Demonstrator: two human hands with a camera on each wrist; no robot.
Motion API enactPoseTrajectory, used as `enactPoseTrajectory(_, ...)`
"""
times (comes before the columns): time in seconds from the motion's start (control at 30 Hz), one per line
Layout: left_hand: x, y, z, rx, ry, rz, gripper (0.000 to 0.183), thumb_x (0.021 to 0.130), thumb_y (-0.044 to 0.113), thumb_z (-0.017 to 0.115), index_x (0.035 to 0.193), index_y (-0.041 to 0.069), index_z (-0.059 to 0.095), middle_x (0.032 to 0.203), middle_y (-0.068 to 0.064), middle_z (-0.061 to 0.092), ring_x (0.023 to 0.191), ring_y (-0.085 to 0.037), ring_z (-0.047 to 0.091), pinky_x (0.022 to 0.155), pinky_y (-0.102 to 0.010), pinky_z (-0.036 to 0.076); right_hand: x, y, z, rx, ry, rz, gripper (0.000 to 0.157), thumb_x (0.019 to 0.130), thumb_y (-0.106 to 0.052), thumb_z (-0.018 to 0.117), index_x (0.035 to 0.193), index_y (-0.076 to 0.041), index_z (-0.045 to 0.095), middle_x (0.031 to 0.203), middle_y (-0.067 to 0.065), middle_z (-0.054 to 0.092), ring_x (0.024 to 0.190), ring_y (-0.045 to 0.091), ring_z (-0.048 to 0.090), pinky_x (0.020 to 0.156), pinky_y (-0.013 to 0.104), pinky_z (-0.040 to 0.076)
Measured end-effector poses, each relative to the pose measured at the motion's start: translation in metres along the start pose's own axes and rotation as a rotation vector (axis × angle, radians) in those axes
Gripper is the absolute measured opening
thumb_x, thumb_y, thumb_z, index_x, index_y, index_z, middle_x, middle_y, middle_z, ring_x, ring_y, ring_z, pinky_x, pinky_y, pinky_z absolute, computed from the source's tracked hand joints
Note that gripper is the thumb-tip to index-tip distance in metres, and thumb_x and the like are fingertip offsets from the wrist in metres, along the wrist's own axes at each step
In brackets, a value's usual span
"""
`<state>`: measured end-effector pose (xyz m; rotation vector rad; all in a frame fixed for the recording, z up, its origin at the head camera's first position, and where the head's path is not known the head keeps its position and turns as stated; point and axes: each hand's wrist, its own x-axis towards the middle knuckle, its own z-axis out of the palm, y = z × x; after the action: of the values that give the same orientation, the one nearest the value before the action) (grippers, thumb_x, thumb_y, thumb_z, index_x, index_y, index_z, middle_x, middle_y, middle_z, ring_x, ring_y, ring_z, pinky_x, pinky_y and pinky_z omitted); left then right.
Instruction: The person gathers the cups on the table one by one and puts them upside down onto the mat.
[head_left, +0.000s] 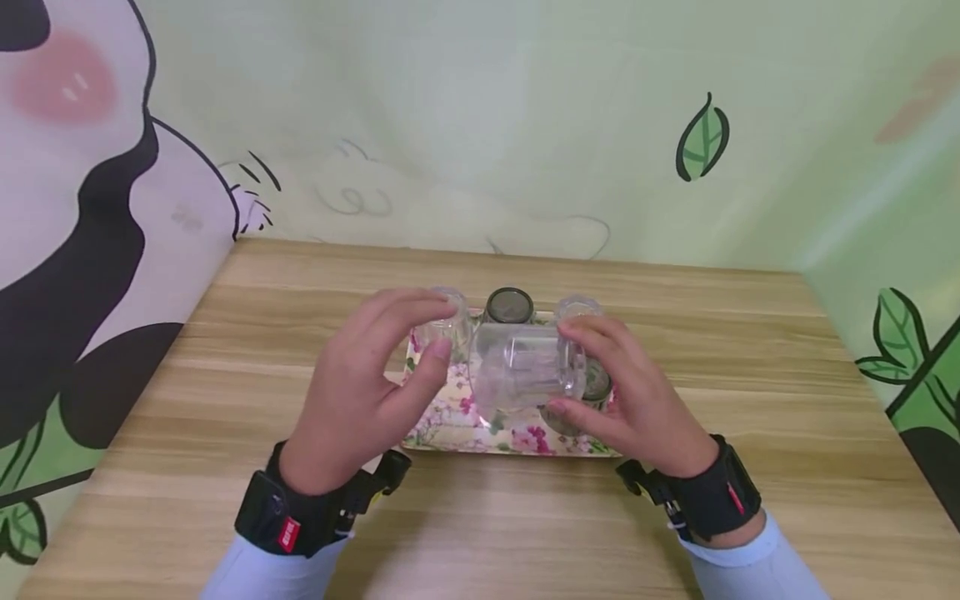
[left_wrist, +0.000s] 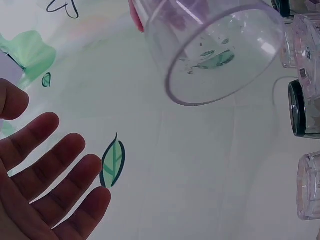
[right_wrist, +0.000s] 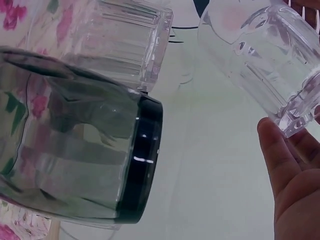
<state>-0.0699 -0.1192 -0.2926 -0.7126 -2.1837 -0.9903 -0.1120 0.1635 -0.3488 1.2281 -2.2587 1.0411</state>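
Note:
My right hand (head_left: 637,400) pinches a clear cup (head_left: 517,367) by its thick base, fingers above and thumb below. The cup lies sideways in the air over a floral tray (head_left: 450,433), its mouth facing left. Just left of that mouth is my left hand (head_left: 367,383), thumb and fingers spread apart and holding nothing. In the left wrist view the left hand's fingers (left_wrist: 65,170) are apart from the cup's round rim. The right wrist view has the right hand's fingertips (right_wrist: 270,130) on the cup's base.
Upside-down cups stand on the tray: a smoky grey one (head_left: 510,307) at the back, a clear one (head_left: 450,333) partly behind my left fingers, another clear one (head_left: 579,307) at back right. A grey cup (head_left: 597,382) is partly hidden by my right hand. The wooden table (head_left: 300,292) meets a painted wall.

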Motion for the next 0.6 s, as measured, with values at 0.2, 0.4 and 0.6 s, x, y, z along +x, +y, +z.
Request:
enactPoseTrajectory(0.2,0.0,0.0,-0.004,-0.007,0.028,0.001,0.031,0.09,0.014,0.063,0.118,0.001,0.067,0.114,-0.017,0.074,0.11,-0.025,0.066,0.095,-0.047,0.058,0.009,-0.001,0.002,-0.028,-0.029,-0.025,0.068,0.095,-0.044,0.066,0.146,-0.003,0.048,0.136,0.02,0.057,0.125,0.028,0.053,0.096,0.051,0.055)
enactPoseTrajectory(0.4,-0.001,-0.002,-0.01,0.005,0.043,-0.022,0.038,0.09,0.015,0.063,0.124,-0.002,0.062,0.117,-0.021,0.073,0.113,-0.027,0.066,0.098,-0.05,0.058,0.028,-0.008,0.004,-0.044,-0.12,-0.004,0.072,0.087,-0.029,0.078,0.147,-0.005,0.046,0.137,0.019,0.056,0.127,0.027,0.051,0.1,0.05,0.055)
enactPoseTrajectory(0.6,-0.001,-0.005,-0.013,0.005,0.041,-0.045,0.036,0.091,0.015,0.063,0.124,-0.001,0.063,0.117,-0.02,0.073,0.112,-0.026,0.066,0.097,-0.051,0.058,0.049,-0.014,0.012,-0.058,-0.209,0.01,0.075,0.083,-0.024,0.081,0.147,-0.006,0.047,0.14,0.019,0.056,0.127,0.027,0.052,0.102,0.051,0.055)
